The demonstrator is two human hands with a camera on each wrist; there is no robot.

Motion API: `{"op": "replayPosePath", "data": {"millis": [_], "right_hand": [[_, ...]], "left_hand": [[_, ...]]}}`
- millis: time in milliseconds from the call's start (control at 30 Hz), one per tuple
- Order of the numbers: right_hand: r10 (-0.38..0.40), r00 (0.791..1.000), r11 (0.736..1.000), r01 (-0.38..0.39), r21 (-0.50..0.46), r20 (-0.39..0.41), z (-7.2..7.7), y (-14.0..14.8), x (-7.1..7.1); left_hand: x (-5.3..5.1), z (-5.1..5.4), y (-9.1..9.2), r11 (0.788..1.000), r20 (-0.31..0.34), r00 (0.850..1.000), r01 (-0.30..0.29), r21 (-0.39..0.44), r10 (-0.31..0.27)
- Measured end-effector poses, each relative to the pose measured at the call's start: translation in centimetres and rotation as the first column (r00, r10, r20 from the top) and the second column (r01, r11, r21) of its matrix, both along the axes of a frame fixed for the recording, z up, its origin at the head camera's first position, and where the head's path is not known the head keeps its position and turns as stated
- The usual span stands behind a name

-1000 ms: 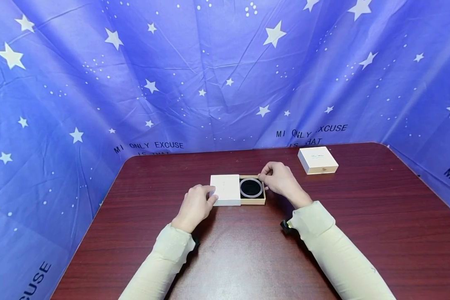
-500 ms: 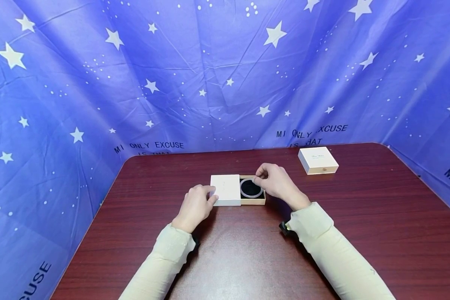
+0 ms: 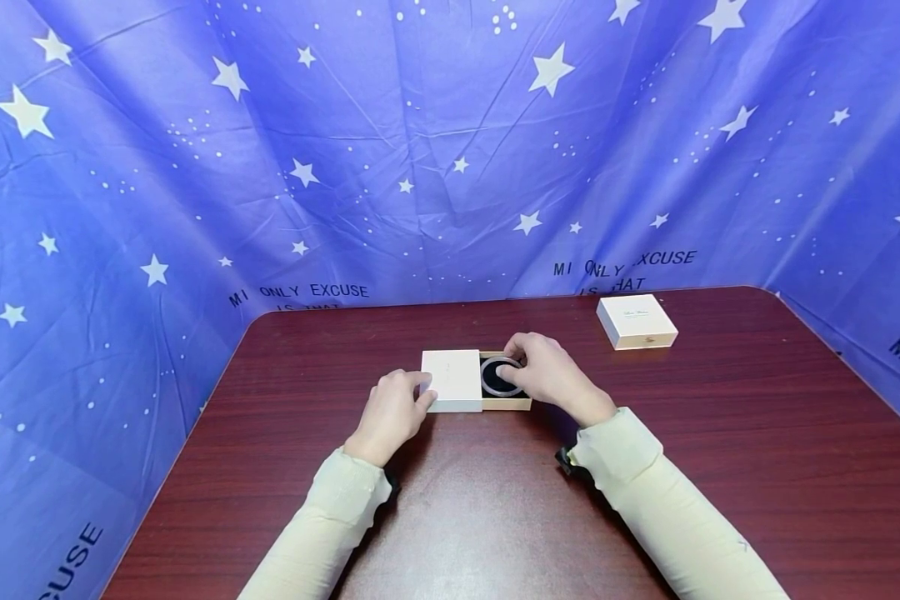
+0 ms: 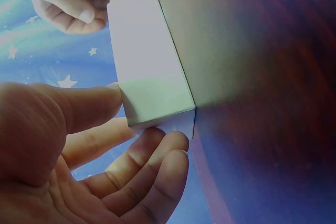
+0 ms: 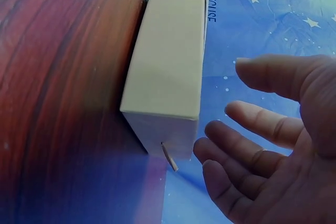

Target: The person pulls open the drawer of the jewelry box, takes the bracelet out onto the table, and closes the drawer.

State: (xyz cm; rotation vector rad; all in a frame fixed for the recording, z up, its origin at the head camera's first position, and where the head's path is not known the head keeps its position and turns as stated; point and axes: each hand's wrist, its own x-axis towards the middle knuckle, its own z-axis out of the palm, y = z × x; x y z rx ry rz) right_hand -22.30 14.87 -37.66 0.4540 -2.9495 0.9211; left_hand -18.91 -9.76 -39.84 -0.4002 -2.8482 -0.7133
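A white drawer box sleeve (image 3: 452,381) lies on the table with its cream drawer (image 3: 507,404) pulled out to the right. Inside the drawer a pale bangle (image 3: 484,385) rests on black lining. My left hand (image 3: 392,410) grips the left end of the sleeve; in the left wrist view its thumb (image 4: 94,106) touches one edge and its fingertips lie against the end. Over the drawer's right part hovers my right hand (image 3: 553,373), covering part of the bangle. The right wrist view has its fingers (image 5: 244,156) and thumb apart, and a short pull tab (image 5: 169,157) on the drawer's end.
Farther back on the right stands a second white box (image 3: 636,321), closed. The dark red wooden table (image 3: 450,517) ends at a blue star-patterned curtain (image 3: 390,167) at the back and sides.
My right hand has moved left from the drawer's right edge to above the bangle, its thumb and fingers spreading apart. The left hand and the box have stayed in place.
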Motion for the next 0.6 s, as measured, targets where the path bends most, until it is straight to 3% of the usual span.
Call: {"op": "replayPosePath", "data": {"millis": [600], "right_hand": [[0.069,0.995,0.989,-0.059,0.135,-0.075,-0.59,-0.83,0.25]], "left_hand": [[0.10,0.09,0.08,1.000,0.000,1.000,0.001,-0.001,-0.001]]}}
